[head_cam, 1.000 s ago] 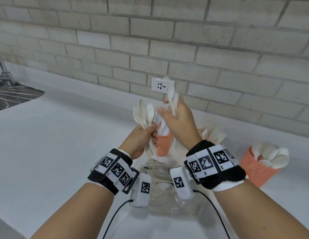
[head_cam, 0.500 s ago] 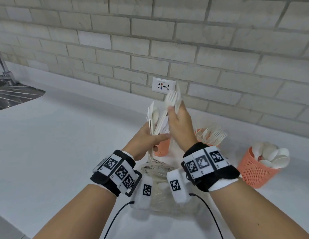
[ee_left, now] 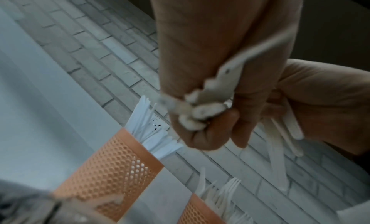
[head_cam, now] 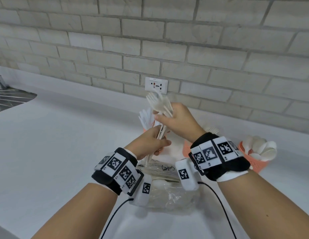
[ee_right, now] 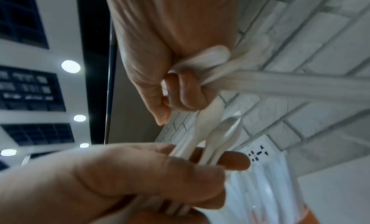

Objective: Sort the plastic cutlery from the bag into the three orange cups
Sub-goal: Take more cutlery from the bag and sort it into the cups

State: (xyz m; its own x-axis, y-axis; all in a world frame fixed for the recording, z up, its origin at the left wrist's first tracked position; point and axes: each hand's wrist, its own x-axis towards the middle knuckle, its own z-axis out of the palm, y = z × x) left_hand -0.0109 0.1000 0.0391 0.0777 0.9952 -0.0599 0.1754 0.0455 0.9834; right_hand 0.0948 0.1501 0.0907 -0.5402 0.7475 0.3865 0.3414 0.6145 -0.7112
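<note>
White countertop (head_cam: 67,138), smooth and matte, running back to a pale brick wall (head_cam: 150,40) that carries a white wall socket (head_cam: 156,85).

Clear plastic bag (head_cam: 171,192), crinkled and glossy, lying on the countertop below both wrists; some white cutlery shows through it.

Three orange cups of perforated mesh plastic stand along the wall side. The knife cup (ee_left: 112,168) holds flat white blades fanned upward. The fork cup (head_cam: 186,149) is largely hidden behind the right wrist. The spoon cup (head_cam: 252,157), farthest right and well apart from the hands, is filled with rounded white bowls.

Right hand (head_cam: 177,121), fingers curled tightly round the upper part of a mixed cutlery bundle (head_cam: 158,104), thin rigid white plastic, heads up; fork tines and a spoon bowl are blurred.

Left hand (head_cam: 148,144), directly below, thumb and fingers pinching the handle ends of the same bundle.

The bundle's long axis is near upright, tilted slightly leftward at the top, running between the two grips. The fork cup lies just right of and below the right hand, which is the nearer hand; any piece drawn out would probably travel handle-down to the right.
</note>
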